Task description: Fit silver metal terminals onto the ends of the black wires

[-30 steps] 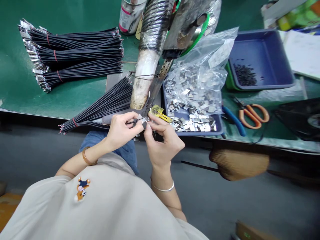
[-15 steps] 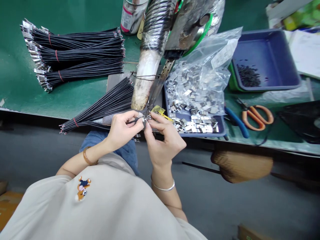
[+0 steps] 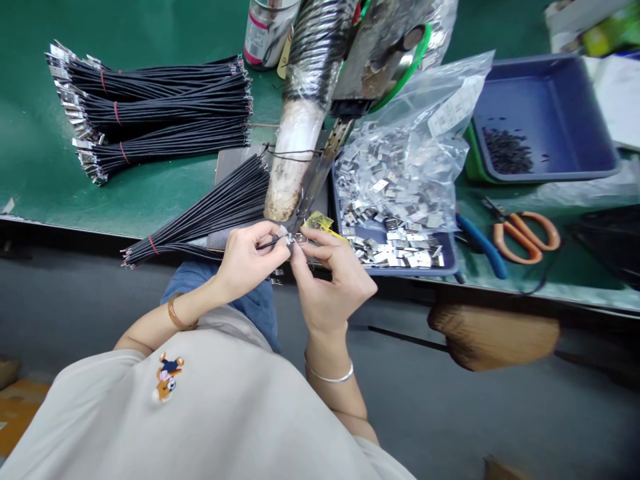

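My left hand [image 3: 253, 257] is closed in a pinch on a black wire [image 3: 269, 244], just under a metal arm [image 3: 320, 170] that slants down from above. Facing it, my right hand [image 3: 333, 273] pinches a small shiny metal piece [image 3: 299, 237] at the wire's end; fingertips partly hide it. The two hands' fingertips nearly meet. Left of them lies a tied bundle of black wires [image 3: 215, 203]. A stained white hose end [image 3: 287, 173] hangs just behind my fingers. Right of my hands, a blue tray [image 3: 400, 271] holds many small metal tabs [image 3: 377, 252] and a clear plastic bag [image 3: 415, 150] of them.
Several tied wire bundles [image 3: 165, 107] with metal ends lie at the back left. At right are blue-handled pliers [image 3: 483, 247], orange-handled scissors [image 3: 527, 237] and a blue bin [image 3: 565, 113] with small black pieces. A clear jar [image 3: 270, 33] stands behind the hose.
The view has shifted slightly, so most things sit a little further right. Both hands keep nearly the same pose and grip.
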Demonstrator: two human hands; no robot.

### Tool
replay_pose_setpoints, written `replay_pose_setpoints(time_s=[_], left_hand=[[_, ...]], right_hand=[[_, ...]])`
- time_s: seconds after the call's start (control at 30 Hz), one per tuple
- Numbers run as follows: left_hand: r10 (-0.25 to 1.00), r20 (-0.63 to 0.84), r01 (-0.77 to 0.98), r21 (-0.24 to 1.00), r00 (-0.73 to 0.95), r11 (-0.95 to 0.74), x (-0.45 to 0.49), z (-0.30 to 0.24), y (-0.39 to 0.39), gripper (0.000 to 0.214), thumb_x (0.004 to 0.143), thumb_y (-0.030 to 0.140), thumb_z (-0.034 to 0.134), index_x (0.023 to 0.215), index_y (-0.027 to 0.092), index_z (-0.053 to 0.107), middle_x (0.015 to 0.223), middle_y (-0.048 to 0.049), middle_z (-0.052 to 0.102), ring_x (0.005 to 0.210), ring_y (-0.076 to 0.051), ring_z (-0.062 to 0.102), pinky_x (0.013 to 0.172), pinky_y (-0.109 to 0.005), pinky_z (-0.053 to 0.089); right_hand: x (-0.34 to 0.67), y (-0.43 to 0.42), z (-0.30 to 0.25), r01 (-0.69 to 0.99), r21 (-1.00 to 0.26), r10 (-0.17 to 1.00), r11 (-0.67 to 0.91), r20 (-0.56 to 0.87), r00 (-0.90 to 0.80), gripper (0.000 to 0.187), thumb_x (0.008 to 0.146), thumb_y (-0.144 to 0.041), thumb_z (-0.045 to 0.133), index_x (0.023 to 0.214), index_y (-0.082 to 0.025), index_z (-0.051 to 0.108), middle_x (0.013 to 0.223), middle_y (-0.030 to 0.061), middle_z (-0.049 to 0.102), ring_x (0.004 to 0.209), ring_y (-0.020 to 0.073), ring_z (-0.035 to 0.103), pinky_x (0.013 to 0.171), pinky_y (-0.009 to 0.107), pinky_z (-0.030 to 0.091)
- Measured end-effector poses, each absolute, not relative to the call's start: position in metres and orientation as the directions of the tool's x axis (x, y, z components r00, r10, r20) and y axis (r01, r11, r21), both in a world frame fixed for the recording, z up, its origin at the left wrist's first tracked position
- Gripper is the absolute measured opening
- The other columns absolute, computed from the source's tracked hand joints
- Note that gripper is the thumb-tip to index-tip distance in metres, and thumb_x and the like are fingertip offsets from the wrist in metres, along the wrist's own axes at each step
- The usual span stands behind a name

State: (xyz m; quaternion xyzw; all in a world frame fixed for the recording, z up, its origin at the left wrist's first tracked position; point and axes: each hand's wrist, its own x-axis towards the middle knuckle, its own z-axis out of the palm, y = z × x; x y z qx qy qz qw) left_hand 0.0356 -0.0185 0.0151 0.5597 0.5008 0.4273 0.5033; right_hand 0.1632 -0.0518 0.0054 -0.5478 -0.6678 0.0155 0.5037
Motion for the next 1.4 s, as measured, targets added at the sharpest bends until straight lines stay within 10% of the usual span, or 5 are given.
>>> replay_pose_setpoints(time_s=[1.13, 1.27, 1.4], left_hand=[[0.984, -0.031, 0.135, 0.991, 0.173, 0.008, 0.032, 0.017, -0.020, 0.015, 0.074, 0.028, 0.059, 0.070, 0.014, 0.064, 0.052, 0.0077, 0.033, 0.049, -0.006, 0.025, 0.046, -0.020, 0.021], [0.977, -0.086, 0.159, 0.986, 0.195, 0.055, 0.032, 0.016, -0.020, 0.012, 0.072, 0.024, 0.058, 0.067, 0.014, 0.063, 0.050, 0.0085, 0.029, 0.049, -0.006, 0.022, 0.048, -0.020, 0.021], [0.977, -0.106, 0.168, 0.983, 0.184, 0.075, 0.031, 0.018, -0.021, 0.011, 0.071, 0.024, 0.058, 0.067, 0.014, 0.063, 0.050, 0.0089, 0.026, 0.050, -0.006, 0.021, 0.050, -0.021, 0.020]], right_hand=[[0.164, -0.056, 0.008, 0.716, -0.569, 0.751, 0.404, 0.653, 0.095, 0.012, 0.085, -0.013, 0.070, 0.081, -0.021, 0.062, 0.093, 0.0035, 0.079, 0.088, 0.0176, 0.077, 0.073, 0.025, 0.061], [0.169, -0.062, 0.003, 0.640, -0.680, 0.740, 0.357, 0.624, 0.250, 0.005, 0.088, -0.017, 0.068, 0.090, -0.021, 0.066, 0.086, 0.0002, 0.078, 0.061, 0.0140, 0.073, 0.054, 0.023, 0.057], [0.175, -0.065, 0.006, 0.565, -0.674, 0.491, 0.477, 0.737, 0.464, 0.011, 0.091, -0.026, 0.066, 0.101, -0.024, 0.068, 0.058, -0.0080, 0.061, 0.033, 0.0084, 0.051, 0.034, 0.022, 0.038]])
